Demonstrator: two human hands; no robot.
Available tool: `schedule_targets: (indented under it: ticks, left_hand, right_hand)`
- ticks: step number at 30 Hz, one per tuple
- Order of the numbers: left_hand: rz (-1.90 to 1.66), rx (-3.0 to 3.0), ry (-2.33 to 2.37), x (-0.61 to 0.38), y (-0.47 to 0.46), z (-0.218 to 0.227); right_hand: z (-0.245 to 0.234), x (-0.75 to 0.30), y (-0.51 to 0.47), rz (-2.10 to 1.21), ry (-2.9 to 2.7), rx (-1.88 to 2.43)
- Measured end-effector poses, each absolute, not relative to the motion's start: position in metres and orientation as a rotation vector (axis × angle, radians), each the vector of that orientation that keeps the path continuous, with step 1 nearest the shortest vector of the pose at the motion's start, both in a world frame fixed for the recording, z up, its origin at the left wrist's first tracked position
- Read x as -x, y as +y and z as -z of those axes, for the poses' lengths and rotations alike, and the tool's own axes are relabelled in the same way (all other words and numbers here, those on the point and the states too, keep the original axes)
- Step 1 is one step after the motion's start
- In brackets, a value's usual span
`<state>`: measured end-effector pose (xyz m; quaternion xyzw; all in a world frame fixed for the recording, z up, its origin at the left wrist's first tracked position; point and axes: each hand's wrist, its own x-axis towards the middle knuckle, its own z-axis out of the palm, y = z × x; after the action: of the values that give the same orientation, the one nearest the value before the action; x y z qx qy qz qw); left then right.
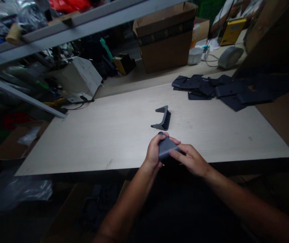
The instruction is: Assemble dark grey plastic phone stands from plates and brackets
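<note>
Left hand [154,152] clenched around a dark grey molded plastic part [166,148], right hand [190,160] gripping its other end, both right over the front edge of a pale laminate workbench [83,148]. Similar grey bracket [162,118] lying just ahead on the bench, pile of flat black pieces [232,89] off to the right, cardboard box [166,40] further back.

Bracket [165,120] on table [88,148], parts pile [229,90] right, cardboard box [166,50] behind

Nothing legible; only round emblems [166,32] on a cardboard box's dark band [159,35]
</note>
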<state>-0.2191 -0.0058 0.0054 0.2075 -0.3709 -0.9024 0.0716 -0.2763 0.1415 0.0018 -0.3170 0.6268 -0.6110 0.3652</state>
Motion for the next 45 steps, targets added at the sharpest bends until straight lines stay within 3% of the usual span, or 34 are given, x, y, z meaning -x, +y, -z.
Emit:
schedule_targets:
  ticks: [5, 20, 30, 32, 38, 45]
  left_hand:
    - [2.490, -0.605, -1.254, 0.213, 0.008, -0.008]
    - [2.346, -0.638, -1.179, 0.205, 0.009, -0.013]
    - [2.614, -0.884, -0.733, 0.212, -0.018, -0.009]
    - [2.606, -0.955, -0.817, 0.211, -0.021, 0.003]
    - [2.143, -0.879, -1.353, 0.198, -0.028, 0.037]
    - [2.409, -0.530, -2.027, 0.184, -0.039, 0.018]
  right_hand:
    - [0.000, 0.264, 0.139, 1.766, 1.589, 0.770]
    - [0.009, 0.263, 0.139, 1.637, 1.747, 0.902]
    - [0.002, 0.295, 0.152, 1.476, 1.612, 0.941]
    - [0.002, 0.297, 0.155, 1.483, 1.620, 0.888]
    - [-0.007, 0.306, 0.163, 1.482, 1.614, 0.684]
    - [-0.004, 0.319, 0.154, 1.376, 1.615, 0.705]
